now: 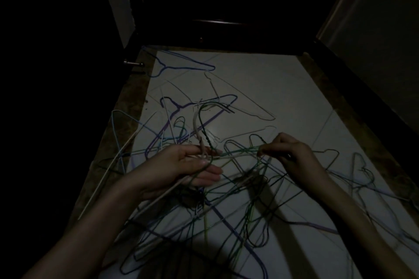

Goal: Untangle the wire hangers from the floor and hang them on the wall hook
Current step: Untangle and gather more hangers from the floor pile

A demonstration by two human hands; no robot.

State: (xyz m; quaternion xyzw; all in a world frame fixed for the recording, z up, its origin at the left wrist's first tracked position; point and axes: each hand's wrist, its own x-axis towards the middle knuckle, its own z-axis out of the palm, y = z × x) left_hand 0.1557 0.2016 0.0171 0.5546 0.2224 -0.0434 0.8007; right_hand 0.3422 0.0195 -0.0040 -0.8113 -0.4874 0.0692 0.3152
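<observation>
A tangle of several wire hangers (226, 206) in green, purple, blue and white lies on the pale tiled floor in dim light. My left hand (188, 167) grips the twisted necks of a white hanger (196, 127) and a dark green hanger (205, 115), their hooks curving up above my fingers. My right hand (292, 154) pinches a green wire (240, 150) that runs between my two hands above the pile. No wall hook is visible.
A blue hanger (181, 67) and a purple hanger (204, 106) lie apart farther up the floor (283, 88). A dark door with a metal handle (133, 64) stands at the left. A dark threshold crosses the far end, and a wall runs along the right.
</observation>
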